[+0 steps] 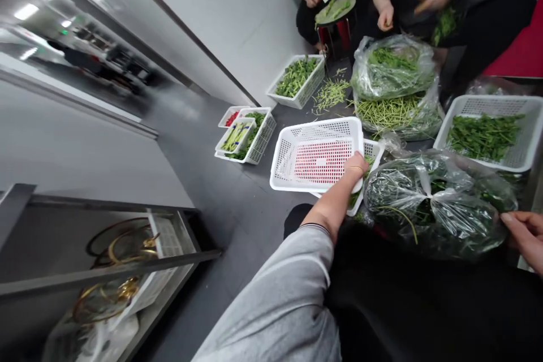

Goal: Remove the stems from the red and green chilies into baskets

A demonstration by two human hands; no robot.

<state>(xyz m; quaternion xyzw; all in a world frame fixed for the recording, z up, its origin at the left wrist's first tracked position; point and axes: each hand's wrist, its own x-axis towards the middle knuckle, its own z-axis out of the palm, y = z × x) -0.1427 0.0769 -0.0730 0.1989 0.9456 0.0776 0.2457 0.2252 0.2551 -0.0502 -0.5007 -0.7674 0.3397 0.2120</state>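
My left hand (355, 168) grips the right rim of a white perforated basket (316, 155), which has no vegetables in it and shows red through its bottom holes. Under its right side is another white basket (372, 153) with some greens, partly hidden. At the right edge, my right hand (524, 233) pinches the side of a knotted clear plastic bag (441, 203) full of dark leafy greens. Beyond that bag stands an open plastic bag (394, 87) of green stems and leaves.
White baskets of greens stand at the right (526, 130), back (303, 90) and left (259, 138). Cut stems (333, 93) lie on the floor. Two people sit at the back, one beside a stool (337, 11). A metal rack (106, 274) stands at the lower left.
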